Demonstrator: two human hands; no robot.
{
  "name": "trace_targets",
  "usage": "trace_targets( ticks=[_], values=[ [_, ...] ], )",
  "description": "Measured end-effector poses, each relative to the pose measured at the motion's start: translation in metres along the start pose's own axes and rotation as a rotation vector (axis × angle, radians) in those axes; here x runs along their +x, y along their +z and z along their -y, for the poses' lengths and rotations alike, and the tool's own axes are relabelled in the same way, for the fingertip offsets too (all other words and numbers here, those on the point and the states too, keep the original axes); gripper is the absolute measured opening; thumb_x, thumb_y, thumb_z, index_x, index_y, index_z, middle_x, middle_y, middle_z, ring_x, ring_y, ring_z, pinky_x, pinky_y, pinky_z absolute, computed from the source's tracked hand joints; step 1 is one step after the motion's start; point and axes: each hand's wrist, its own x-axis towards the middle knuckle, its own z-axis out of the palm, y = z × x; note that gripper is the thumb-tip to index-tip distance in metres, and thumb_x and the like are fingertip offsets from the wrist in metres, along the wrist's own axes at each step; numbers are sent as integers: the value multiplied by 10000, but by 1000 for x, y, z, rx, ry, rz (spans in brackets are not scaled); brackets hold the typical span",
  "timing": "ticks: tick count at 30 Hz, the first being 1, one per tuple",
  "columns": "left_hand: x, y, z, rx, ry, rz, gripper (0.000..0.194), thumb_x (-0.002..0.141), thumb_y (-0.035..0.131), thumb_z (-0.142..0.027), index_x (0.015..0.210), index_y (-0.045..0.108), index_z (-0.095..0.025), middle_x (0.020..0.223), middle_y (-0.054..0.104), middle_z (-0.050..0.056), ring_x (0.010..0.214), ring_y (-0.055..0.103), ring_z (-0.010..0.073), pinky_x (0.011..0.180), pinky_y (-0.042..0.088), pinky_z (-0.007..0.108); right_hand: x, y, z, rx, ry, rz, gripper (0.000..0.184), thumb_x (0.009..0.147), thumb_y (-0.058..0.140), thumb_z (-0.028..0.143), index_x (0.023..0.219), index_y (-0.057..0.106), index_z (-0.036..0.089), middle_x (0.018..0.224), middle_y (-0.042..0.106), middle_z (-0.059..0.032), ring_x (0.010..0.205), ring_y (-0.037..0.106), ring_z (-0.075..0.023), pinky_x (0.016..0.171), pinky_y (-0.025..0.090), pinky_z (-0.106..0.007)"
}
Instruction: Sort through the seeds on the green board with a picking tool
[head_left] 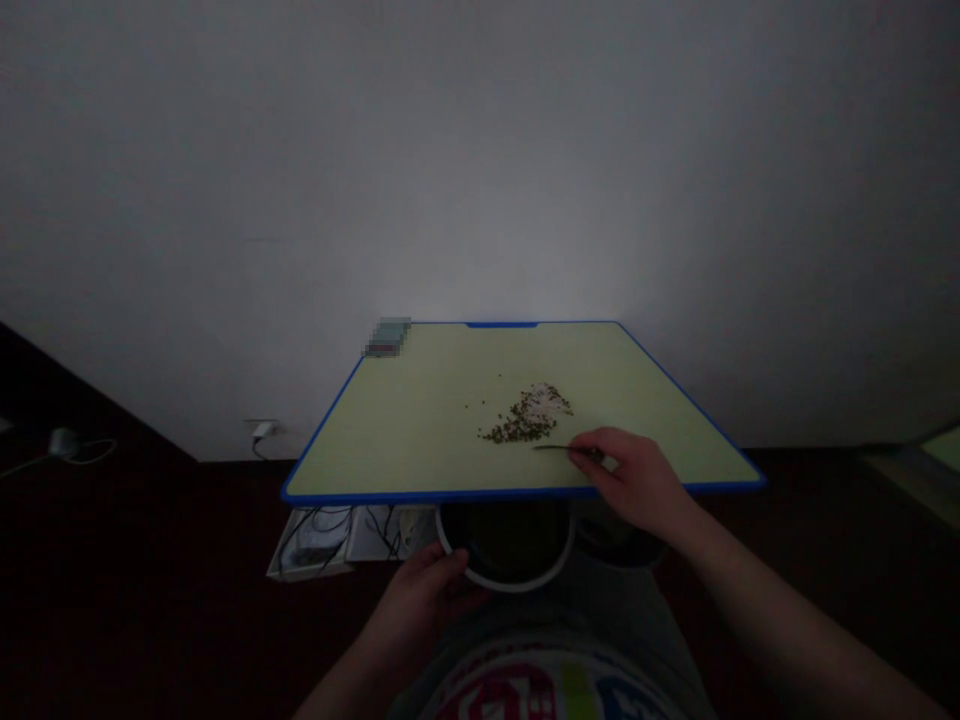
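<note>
So the right hand (637,480) has a thin stick-like tool (551,447) pinched between thumb and fingertips, fingers closed down pretty narrow, with the tip poking out over the table toward the person's left. My read is that a light pinch like that leaves the thin end free for fine control, and coming in low from the near side means the hand doesn't cover the grain pile (529,412). The pile sits around the middle of the tabletop, dark bits mostly on the near left part and pale ones bunched at the far right, plus a few strays off by themselves. The tool tip is just beside its near edge, and I can't tell if it touches any grains. The left hand (424,590) has its fingers wrapped on the side of a round bowl (517,588), thumb by the light rim, probably so it doesn't tip or slide. The bowl is right at the table's near edge, partly hidden under it, and too dark inside for me to say what's in there. A second dark container (630,550) is next to it, below the right wrist. Surface-wise, it's a pale yellow-green tabletop (420,430) with blue edging, and a blurred-out stack (386,337) at the far left corner. Room's dim: plain wall (480,180) behind, a white plug (262,430) low down, and a tray of cables (307,570) underneath.
</note>
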Motion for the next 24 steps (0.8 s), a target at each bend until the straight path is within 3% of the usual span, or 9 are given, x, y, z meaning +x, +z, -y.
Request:
trace_targets(
  ticks=[4, 11, 14, 19, 24],
  values=[
    [0, 0, -1, 6, -4, -5, 107, 710, 720, -156, 809, 686, -137, 840, 782, 84, 805, 729, 235, 731, 580, 333, 2, -11, -30, 19, 78, -78, 205, 867, 529, 302, 929, 705, 216, 966, 725, -72, 908, 659, -223, 829, 512, -361],
    [1, -3, 1, 23, -26, 3, 114, 734, 706, -174, 838, 691, -130, 865, 783, 97, 844, 730, 244, 775, 576, 339, 25, -33, -97, 131, 423, -196, 273, 771, 641, 304, 1002, 669, 160, 893, 734, -97, 772, 683, -209, 732, 537, -343],
    [3, -4, 2, 24, -30, -5, 111, 741, 696, -157, 847, 688, -127, 876, 783, 102, 864, 729, 251, 802, 576, 359, 40, -36, -115, 170, 499, -192, 285, 766, 648, 273, 1017, 660, 140, 877, 730, -108, 707, 673, -187, 664, 533, -316],
    [4, -5, 1, 19, -30, -18, 126, 738, 698, -153, 861, 689, -121, 905, 780, 113, 887, 725, 263, 808, 578, 371, 56, -33, -113, 153, 544, -151, 276, 760, 646, 224, 1014, 663, 120, 798, 725, -94, 656, 661, -174, 605, 510, -287],
    [2, -3, 0, 12, -31, -10, 109, 741, 692, -154, 847, 690, -125, 877, 782, 108, 884, 726, 259, 785, 575, 338, 56, -23, -97, 205, 450, -100, 243, 753, 642, 231, 977, 663, 138, 757, 722, -70, 654, 665, -166, 602, 510, -272]
  ],
)
